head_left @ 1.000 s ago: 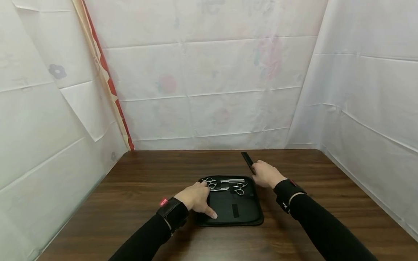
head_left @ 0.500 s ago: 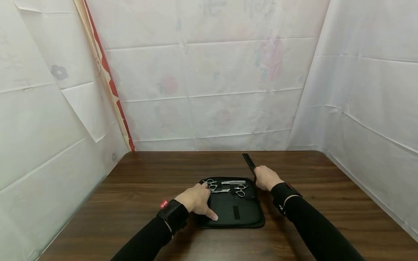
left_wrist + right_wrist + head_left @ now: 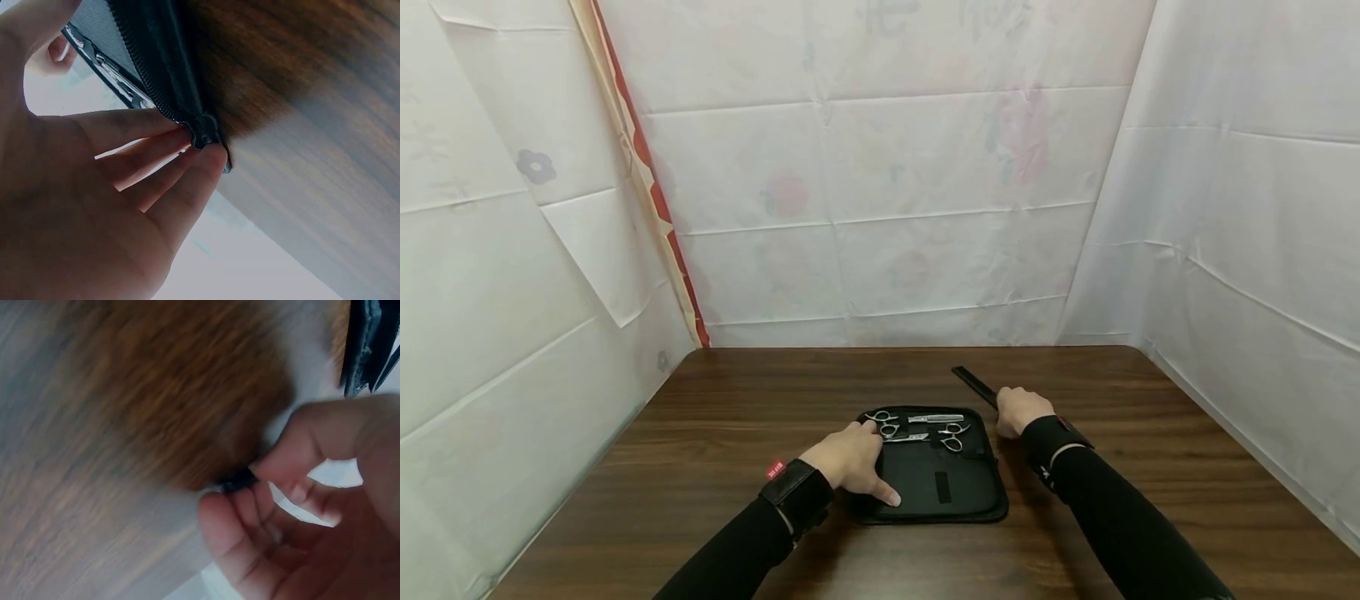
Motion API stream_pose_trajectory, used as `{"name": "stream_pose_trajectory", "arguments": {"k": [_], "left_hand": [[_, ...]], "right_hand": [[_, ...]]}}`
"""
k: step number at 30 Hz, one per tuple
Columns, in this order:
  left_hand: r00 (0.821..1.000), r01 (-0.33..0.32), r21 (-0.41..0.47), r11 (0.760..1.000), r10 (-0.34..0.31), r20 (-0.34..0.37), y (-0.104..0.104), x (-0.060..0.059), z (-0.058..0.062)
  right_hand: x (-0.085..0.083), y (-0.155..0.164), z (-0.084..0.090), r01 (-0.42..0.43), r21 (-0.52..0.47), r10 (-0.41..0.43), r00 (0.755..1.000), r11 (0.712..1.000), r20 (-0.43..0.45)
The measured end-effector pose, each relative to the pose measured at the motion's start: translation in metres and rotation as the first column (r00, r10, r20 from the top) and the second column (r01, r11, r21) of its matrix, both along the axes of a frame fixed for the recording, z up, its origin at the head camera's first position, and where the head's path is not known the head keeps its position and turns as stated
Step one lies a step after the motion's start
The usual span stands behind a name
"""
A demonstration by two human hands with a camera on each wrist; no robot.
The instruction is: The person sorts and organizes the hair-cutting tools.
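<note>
A black zip case (image 3: 913,479) lies unfolded on the wooden table in the head view. Two silver hairdressing scissors, one pair (image 3: 907,437) below the other (image 3: 936,418), sit across its upper part. My left hand (image 3: 846,457) rests spread on the case's left side, thumb on the inner face and fingertips at the upper left corner. The left wrist view has these fingers (image 3: 187,194) nearly straight against the zipped edge. Just right of the case, my right hand (image 3: 1021,410) grips a flat black comb (image 3: 973,386), which points away to the upper left.
The brown wooden table (image 3: 760,383) ends at a white sheeted back wall (image 3: 880,208). More white sheeting (image 3: 1247,250) closes the right side, and similar sheeting (image 3: 512,350) the left. A black strap (image 3: 942,487) shows on the case's lower half.
My right hand has moved slightly right and nearer with the comb, which now slants lower and more to the left. My left hand and the case stay in place.
</note>
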State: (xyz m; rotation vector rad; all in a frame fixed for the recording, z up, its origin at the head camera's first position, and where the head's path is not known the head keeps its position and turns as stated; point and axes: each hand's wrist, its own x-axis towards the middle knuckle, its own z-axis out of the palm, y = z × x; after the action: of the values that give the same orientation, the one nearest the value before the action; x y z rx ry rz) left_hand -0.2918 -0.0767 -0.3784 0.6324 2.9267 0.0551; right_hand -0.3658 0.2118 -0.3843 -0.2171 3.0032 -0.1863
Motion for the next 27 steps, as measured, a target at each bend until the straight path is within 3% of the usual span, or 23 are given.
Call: {"name": "stream_pose_trajectory", "arguments": {"k": [7,18,27], "left_hand": [[1.000,-0.001,-0.008,1.000,0.001,0.007,-0.001,-0.001,0.001],[1.000,-0.010,-0.005,1.000,0.011,0.018,-0.001,-0.001,0.001],[0.999,-0.019,0.027,0.999,0.018,0.031,-0.003,-0.003,-0.001]], "right_hand": [[0.007,0.005,0.011,0.001,0.044,-0.008,0.987,0.999,0.162],[-0.003,0.017,0.003,0.056,-0.046,-0.046,0.982,0.997,0.183],[-0.002,0.027,0.005,-0.011,-0.148,0.040,0.980,0.989,0.194]]}}
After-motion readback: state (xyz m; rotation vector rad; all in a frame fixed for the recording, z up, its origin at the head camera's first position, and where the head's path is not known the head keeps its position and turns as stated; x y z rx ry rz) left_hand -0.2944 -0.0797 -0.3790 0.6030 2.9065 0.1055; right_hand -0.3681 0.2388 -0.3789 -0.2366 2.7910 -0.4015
